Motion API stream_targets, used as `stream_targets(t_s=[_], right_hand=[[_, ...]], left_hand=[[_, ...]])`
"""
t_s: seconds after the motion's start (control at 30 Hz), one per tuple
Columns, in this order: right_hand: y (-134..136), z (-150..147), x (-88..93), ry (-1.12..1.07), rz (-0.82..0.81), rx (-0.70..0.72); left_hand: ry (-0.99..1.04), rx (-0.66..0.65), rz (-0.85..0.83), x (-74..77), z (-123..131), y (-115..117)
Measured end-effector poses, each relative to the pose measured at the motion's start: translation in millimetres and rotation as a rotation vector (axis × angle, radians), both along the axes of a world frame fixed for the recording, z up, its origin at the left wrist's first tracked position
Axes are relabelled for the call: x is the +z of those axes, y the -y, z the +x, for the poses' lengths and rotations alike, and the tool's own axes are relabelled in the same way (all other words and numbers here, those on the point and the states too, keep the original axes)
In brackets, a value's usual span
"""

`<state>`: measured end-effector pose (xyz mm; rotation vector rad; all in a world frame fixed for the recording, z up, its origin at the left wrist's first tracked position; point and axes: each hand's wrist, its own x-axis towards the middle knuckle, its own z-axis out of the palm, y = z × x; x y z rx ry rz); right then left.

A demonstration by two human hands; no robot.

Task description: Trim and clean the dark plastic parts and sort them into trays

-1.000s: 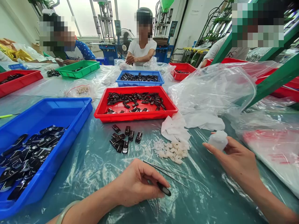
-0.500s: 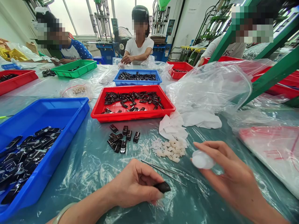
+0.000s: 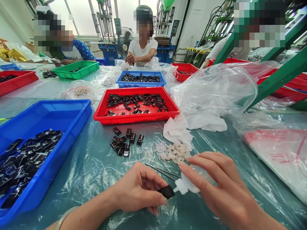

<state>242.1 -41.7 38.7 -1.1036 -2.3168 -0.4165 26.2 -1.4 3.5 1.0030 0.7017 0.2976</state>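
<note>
Between thumb and fingers, my left hand [image 3: 141, 191] grips a small black plastic casing [image 3: 167, 192] low over the table. My right hand [image 3: 223, 188] holds a small white squeeze bottle [image 3: 198, 179], tipped so that its nozzle meets or nearly meets the casing's right edge. Metal tweezers [image 3: 163, 172] lie behind the two hands, partly covered by the bottle. Beyond them is a pile of small cream-coloured pieces [image 3: 176, 153]. A loose group of glossy black casings [image 3: 121, 145] lies to the left of that pile.
A red tray [image 3: 136, 119] with black casings stands ahead, and a large blue tray [image 3: 79, 118] with more is at left. Crumpled white tissue [image 3: 177, 129] and clear plastic bags [image 3: 211, 89] lie at right. A green metal frame [image 3: 275, 80] slants there. Co-workers sit around the table.
My right hand has moved left and turned the bottle, bringing its nozzle to the casing. My left hand has stayed almost still, holding the casing.
</note>
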Motion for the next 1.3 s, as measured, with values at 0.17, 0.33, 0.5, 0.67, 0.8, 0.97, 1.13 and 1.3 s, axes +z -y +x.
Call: stream_targets(t_s=[0.17, 0.33, 0.5, 0.67, 0.8, 0.97, 1.13, 1.3], right_hand=[[2.9, -3.8, -6.8, -0.040, 0.025, 0.000], [2.2, -3.9, -10.0, -0.033, 0.022, 0.005], [4.5, -4.7, -8.7, 0.006, 0.038, 0.027], [6.0, -4.4, -6.4, 0.026, -0.018, -0.013], [-3.1, 15.6, -16.3, -0.220, -0.108, -0.147], [-22.3, 57.1, -33.5, -0.522, -0.251, -0.503], [-37.6, 80.6, -45.8, -0.723, -0.415, -0.680], [-34.4, 86.8, -55.2, -0.843, -0.316, -0.738]], left_hand=[[-0.006, -0.019, 0.021, 0.0, 0.4, -0.1], [0.000, -0.023, 0.022, 1.1, 1.8, -0.1], [-0.014, -0.039, 0.028, 0.2, 1.5, 0.3], [-0.010, -0.033, 0.012, 1.5, 1.1, 0.1], [0.018, 0.034, 0.006, 1.7, 2.3, 0.9], [-0.009, 0.061, 0.058, -0.5, 6.8, 3.2], [-0.093, 0.063, 0.155, 2.4, 9.6, 3.8], [-0.195, 0.041, 0.274, 5.8, 7.0, 3.1]])
